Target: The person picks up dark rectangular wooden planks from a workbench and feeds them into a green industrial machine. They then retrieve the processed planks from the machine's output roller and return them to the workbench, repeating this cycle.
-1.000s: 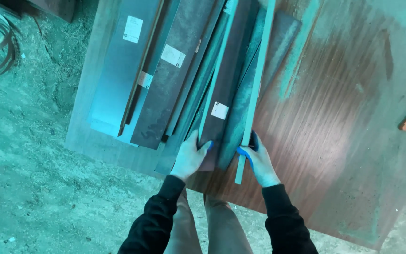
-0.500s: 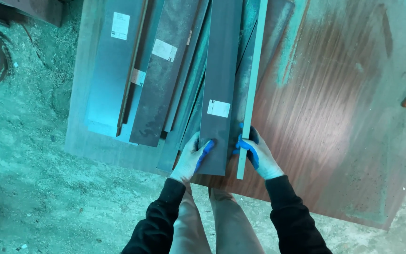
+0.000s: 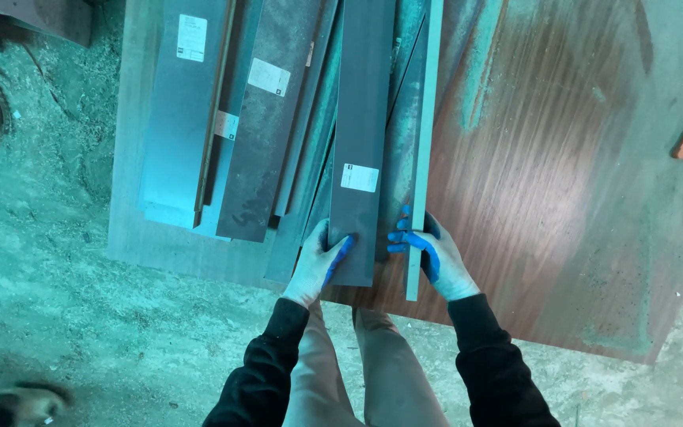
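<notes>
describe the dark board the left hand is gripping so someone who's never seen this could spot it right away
On the big reddish-brown sheet on the floor lies a stack of long grey boards. The dark board tops the stack's right side, its near end under the left hand. Unlike the pale thin strip in the right hand, it is wide, charcoal, with a small white label near its near end.

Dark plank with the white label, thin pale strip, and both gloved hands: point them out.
dark plank (image 3: 361,119), head view, bare upper face.
thin pale strip (image 3: 424,126), head view, mid-length.
left hand (image 3: 315,265), head view, back.
right hand (image 3: 436,261), head view, back.
</notes>
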